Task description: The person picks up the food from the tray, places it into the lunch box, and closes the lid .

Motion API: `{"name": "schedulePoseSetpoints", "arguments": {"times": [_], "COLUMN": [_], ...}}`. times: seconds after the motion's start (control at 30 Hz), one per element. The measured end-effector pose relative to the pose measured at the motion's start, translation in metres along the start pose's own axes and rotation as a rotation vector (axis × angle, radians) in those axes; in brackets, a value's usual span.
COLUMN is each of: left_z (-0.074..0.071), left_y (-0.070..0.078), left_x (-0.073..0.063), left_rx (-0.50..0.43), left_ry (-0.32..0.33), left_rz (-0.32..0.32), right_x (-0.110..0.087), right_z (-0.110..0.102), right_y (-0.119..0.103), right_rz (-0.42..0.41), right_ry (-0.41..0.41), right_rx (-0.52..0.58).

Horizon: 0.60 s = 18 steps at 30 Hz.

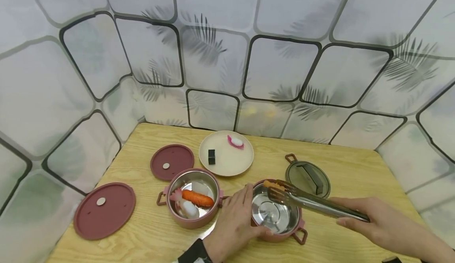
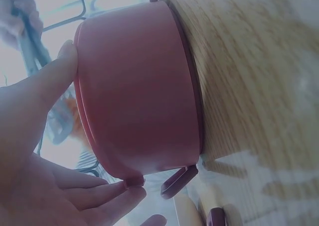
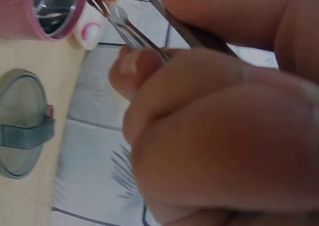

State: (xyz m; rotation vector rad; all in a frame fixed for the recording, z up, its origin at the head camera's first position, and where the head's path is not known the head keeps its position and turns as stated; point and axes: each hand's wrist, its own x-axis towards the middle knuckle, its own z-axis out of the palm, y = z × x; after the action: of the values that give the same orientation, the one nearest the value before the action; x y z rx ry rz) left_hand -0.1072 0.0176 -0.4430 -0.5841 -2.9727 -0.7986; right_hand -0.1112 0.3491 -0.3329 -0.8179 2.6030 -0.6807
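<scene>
My left hand [image 1: 234, 219] holds the right pink pot [image 1: 275, 237], its thumb on the rim and its fingers along the pot's left side, by a handle. In the left wrist view the thumb presses that pot's rim [image 2: 82, 111]. My right hand [image 1: 376, 223] grips metal tongs [image 1: 320, 204], which reach over the pot's opening. Between the tong tips is an orange food piece [image 1: 273, 185], above the far rim; its kind is unclear. Beside it, the left pink pot [image 1: 192, 224] contains an orange, carrot-like piece [image 1: 197, 198], a white oval piece [image 1: 190, 209] and a pink piece [image 1: 175, 194].
A cream plate [image 1: 227, 164] at the back bears a black block [image 1: 211, 156] and a pink-and-white piece [image 1: 236, 141]. Two dark red lids [image 1: 110, 219] lie on the left. A glass lid with a dark handle [image 1: 308, 180] lies behind the tongs. Patterned walls edge the wooden table.
</scene>
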Motion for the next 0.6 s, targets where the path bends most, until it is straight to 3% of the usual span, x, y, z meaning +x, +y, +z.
{"name": "schedulePoseSetpoints", "arguments": {"times": [0.13,0.4,0.6], "left_z": [-0.001,-0.001,0.0], "left_y": [-0.001,-0.001,-0.001], "left_x": [0.0,0.001,0.0], "left_rx": [0.0,0.01,0.015], "left_ry": [0.0,0.011,0.008], "left_rz": [-0.006,0.005,0.009], "right_x": [0.005,0.023,0.026], "right_z": [0.013,0.035,0.036], "right_y": [0.004,-0.005,-0.01], "right_rz": [-0.03,-0.134,-0.119], "right_ry": [-0.098,-0.093,-0.14], "right_rx": [0.05,0.011,-0.001]}}
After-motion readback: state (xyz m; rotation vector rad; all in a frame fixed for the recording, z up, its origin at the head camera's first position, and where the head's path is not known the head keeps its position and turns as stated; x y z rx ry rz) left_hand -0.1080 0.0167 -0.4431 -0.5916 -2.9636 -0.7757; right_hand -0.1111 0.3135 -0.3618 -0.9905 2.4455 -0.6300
